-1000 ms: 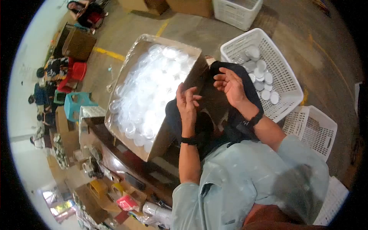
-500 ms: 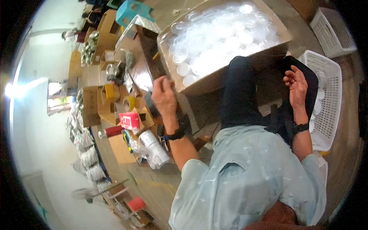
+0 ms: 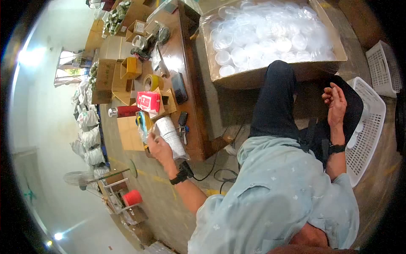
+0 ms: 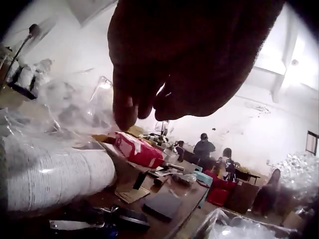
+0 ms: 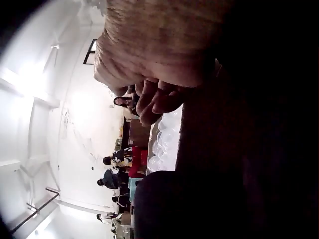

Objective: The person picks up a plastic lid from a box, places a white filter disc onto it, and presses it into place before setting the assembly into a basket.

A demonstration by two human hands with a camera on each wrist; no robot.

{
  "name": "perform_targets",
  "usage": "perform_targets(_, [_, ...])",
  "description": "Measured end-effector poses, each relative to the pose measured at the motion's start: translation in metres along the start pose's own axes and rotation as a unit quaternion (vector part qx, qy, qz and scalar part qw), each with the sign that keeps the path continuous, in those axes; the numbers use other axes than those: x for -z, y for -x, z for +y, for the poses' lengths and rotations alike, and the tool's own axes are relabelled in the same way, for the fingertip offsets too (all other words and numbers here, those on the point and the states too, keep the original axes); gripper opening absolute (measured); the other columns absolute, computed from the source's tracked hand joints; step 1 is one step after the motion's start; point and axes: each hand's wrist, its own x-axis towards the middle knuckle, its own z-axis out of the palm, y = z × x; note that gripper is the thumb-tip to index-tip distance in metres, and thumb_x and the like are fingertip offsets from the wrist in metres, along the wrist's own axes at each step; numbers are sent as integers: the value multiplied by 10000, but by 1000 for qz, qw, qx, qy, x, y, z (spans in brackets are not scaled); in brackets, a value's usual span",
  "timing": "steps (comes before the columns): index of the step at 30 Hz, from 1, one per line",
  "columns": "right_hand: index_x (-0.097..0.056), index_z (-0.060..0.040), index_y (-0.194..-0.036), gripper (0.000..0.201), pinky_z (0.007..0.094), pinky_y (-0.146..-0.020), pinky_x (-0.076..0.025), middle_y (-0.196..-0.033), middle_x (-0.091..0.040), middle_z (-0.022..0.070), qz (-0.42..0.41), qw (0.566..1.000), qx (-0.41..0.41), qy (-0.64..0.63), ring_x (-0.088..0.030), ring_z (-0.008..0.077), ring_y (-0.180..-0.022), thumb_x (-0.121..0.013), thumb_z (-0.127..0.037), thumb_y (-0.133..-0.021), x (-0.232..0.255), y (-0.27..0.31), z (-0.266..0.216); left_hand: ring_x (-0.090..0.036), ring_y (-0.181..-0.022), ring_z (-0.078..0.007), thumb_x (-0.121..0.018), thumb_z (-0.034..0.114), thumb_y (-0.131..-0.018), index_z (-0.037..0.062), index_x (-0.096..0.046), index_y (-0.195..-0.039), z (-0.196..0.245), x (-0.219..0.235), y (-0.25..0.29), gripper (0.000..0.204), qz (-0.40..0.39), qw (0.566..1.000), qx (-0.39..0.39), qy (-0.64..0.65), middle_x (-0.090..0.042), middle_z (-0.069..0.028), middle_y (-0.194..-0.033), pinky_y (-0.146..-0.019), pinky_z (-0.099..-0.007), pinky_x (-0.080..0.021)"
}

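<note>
While the left hand (image 3: 160,151), loosely bent and empty, hovers by the plastic-wrapped white stack (image 3: 171,137) on the tabletop (image 3: 195,135), the right hand (image 3: 336,108), relaxed, empty, above a dark trouser leg (image 3: 354,99)

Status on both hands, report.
Left hand open at bagged white roll, contact unclear. Right hand empty, fingers loosely curled, over knee. Red packet beside roll, not covering it.

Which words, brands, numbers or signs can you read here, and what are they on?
No text can be read for certain.
Red packet: pale print, too small and blurred to read.
Small carton with a white label: too small to read.
Large cardboard box: faint marks, too blurred to read.
</note>
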Motion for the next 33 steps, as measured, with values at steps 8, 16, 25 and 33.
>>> perform_targets(8, [-616, -54, -1263, 311, 250, -695, -477, -1014, -701, 52, -3, 1000, -17, 15, -649, 100, -814, -563, -263, -1039, -10, -3, 3, -643, -1036, -317, -506, 223, -1028, -46, -517, -1300, -56, 39, -13, 382, 198, 941, 174, 212, -644, -195, -1201, -856, -383, -522])
perform_targets(16, [-613, -51, -1271, 323, 256, -688, -470, -1014, -698, 48, -34, 999, -29, 21, -648, 104, -820, -564, -267, -1037, -8, -3, 7, -674, -920, -256, -481, 162, -1019, -48, -527, -1291, -89, 14, 27, 347, -121, 851, 366, 357, -656, -178, -1197, -749, -359, -535])
perform_targets(25, [-614, -52, -1269, 329, 244, -668, -459, -1000, -697, 41, -34, 997, -32, 53, -649, 97, -795, -583, -274, -1026, -15, 2, -1, -678, -941, -290, -523, 64, -960, -82, -626, -1155, -127, -7, -8, 264, -91, 987, 17, 131, -706, -186, -1084, -859, -371, -511])
perform_targets(33, [-631, -52, -1241, 311, 232, -656, -457, -994, -697, 40, -36, 997, -30, 55, -650, 89, -788, -590, -268, -1022, -11, 1, 4, -661, -922, -293, -525, 16, -834, -35, -630, -1209, -198, -42, -53, 392, -284, 957, 1, -58, -711, -158, -1052, -811, -387, -512])
